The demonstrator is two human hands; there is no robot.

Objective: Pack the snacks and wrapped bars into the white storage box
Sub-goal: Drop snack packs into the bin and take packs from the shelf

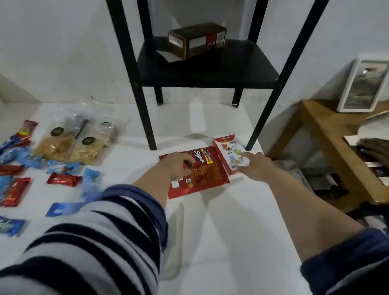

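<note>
A flat red bag [197, 172] lies on the white surface [230, 227] near the middle, and a red-and-white box [228, 152] lies touching its right edge. The left hand [177, 165] rests on the bag's far-left part, fingers curled down onto it; whether it grips is unclear. The right hand [254, 165] curls around the box's near-right corner, holding it.

To the left, two clear bags [71, 142] of chips lie side by side. Nearer and further left, small red and blue wrapped bars [63, 178] are scattered apart.

A black shelf [206, 65] stands at the far side with a brown carton [197, 39] on it. On the right, another person's hand [380, 153] rests flat on a wooden table [327, 139], near a framed picture [365, 84].
</note>
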